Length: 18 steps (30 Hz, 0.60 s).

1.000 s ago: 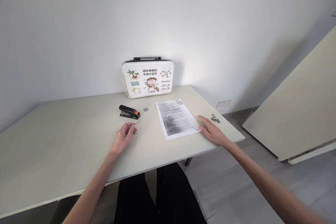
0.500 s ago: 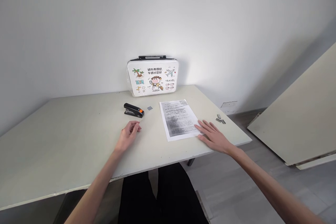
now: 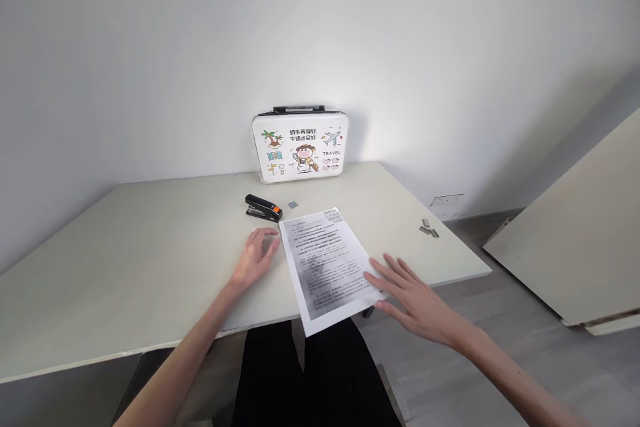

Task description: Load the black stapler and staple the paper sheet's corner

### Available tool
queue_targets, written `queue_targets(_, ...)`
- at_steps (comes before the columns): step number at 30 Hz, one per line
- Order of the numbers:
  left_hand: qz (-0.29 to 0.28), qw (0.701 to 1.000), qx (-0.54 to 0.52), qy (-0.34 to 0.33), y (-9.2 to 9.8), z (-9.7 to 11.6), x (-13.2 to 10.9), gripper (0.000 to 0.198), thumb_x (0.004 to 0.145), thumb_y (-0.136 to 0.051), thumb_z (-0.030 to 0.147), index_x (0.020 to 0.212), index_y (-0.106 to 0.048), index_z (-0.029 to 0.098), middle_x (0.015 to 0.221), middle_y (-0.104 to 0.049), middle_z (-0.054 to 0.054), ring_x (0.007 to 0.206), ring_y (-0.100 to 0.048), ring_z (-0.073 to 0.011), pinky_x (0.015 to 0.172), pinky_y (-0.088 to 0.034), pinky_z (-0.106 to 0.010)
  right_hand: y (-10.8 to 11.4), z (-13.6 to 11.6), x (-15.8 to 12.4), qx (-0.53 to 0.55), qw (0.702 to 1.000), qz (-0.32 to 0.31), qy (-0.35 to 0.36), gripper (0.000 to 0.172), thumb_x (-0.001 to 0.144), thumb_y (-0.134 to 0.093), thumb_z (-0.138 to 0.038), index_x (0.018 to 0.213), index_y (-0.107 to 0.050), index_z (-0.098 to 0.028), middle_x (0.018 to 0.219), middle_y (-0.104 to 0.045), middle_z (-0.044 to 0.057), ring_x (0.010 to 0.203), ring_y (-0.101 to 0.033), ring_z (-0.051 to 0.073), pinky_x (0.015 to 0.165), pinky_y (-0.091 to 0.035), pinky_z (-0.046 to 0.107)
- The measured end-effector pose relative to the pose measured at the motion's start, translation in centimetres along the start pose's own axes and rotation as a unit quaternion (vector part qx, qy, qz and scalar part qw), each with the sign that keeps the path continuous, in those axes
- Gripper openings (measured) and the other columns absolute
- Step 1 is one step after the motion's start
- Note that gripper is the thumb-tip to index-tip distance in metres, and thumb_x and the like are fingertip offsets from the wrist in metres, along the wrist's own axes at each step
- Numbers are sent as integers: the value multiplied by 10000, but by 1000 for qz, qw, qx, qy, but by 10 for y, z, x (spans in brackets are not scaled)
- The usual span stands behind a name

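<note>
A printed sheet of paper (image 3: 327,260) lies near the front of the table, its near corner jutting past the edge. My right hand (image 3: 413,300) rests with spread fingers on the sheet's right edge. To the left of the paper, my left hand (image 3: 256,258) is held in a loose curve, thumb apart from the fingers and nothing in it. Just beyond that hand sits a black stapler (image 3: 263,208) with an orange patch. Small grey staple strips (image 3: 293,204) lie to the right of the stapler.
A white carry case (image 3: 303,147) with cartoon prints and a black handle stands against the wall at the back of the table (image 3: 165,247). Several more grey staple strips (image 3: 429,229) lie near the right edge. A pale panel (image 3: 575,233) stands at the far right.
The paper has slid toward me and to the left, with my right hand on it, so its near corner now overhangs the table edge. My left hand's fingers have opened somewhat.
</note>
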<state>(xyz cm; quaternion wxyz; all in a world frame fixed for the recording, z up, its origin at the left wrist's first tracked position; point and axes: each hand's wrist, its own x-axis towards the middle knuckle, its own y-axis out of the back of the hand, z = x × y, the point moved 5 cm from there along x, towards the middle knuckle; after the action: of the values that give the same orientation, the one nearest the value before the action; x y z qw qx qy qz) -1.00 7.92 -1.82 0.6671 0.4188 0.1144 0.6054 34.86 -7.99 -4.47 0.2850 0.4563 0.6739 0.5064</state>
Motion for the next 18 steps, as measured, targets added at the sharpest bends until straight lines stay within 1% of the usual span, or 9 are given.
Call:
queue_targets(3, 6, 998, 42, -50, 0, 0, -2, 389, 1029, -473, 544, 1201, -630, 233, 1315, -686, -97, 1315, -581, -289, 1147, -451, -491, -7, -20, 6, 2, 1000, -2, 18, 606, 1082, -403, -584, 1653, -240, -461, 1744, -137, -78, 1616, -41, 340, 1294, -204, 644)
queue_targets(6, -19, 993, 89, -74, 0, -4, -11, 436, 1023, -491, 563, 1274, -614, 229, 1412, -650, -106, 1396, -537, -296, 1209, -384, -509, -14, -44, 14, 5, 999, 11, 46, 629, 1077, -438, -565, 1661, -253, -425, 1748, -152, -37, 1616, -73, 354, 1283, -246, 650)
queue_targets(9, -65, 983, 149, -80, 5, -11, -26, 484, 1033, -478, 575, 1371, -586, 246, 1537, -574, -91, 1478, -469, -290, 1266, -288, -528, -19, -68, 19, 12, 997, 26, 73, 675, 1061, -490, -559, 1670, -269, -369, 1751, -167, 19, 1613, -120, 362, 1282, -276, 632)
queue_targets(12, -93, 975, 189, -64, 19, -20, -39, 524, 1053, -435, 584, 1460, -537, 269, 1594, -523, -63, 1531, -402, -270, 1306, -168, -550, -21, -83, 19, 18, 994, 31, 99, 689, 1059, -505, -545, 1674, -260, -354, 1754, -162, 31, 1613, -127, 361, 1282, -276, 636)
queue_targets(14, -103, 973, 201, -50, 30, -26, -45, 559, 1053, -423, 601, 1503, -506, 279, 1618, -493, -55, 1547, -378, -262, 1312, -146, -548, -21, -86, 18, 19, 993, 31, 112, 664, 1071, -495, -518, 1672, -253, -371, 1753, -164, 15, 1615, -119, 353, 1284, -262, 646)
queue_targets(18, -112, 970, 211, -38, 46, -33, -49, 606, 1047, -415, 626, 1548, -476, 291, 1639, -464, -53, 1548, -377, -261, 1307, -193, -530, -20, -85, 15, 13, 991, 30, 132, 640, 1085, -489, -471, 1670, -241, -394, 1756, -129, 10, 1615, -97, 354, 1282, -247, 659)
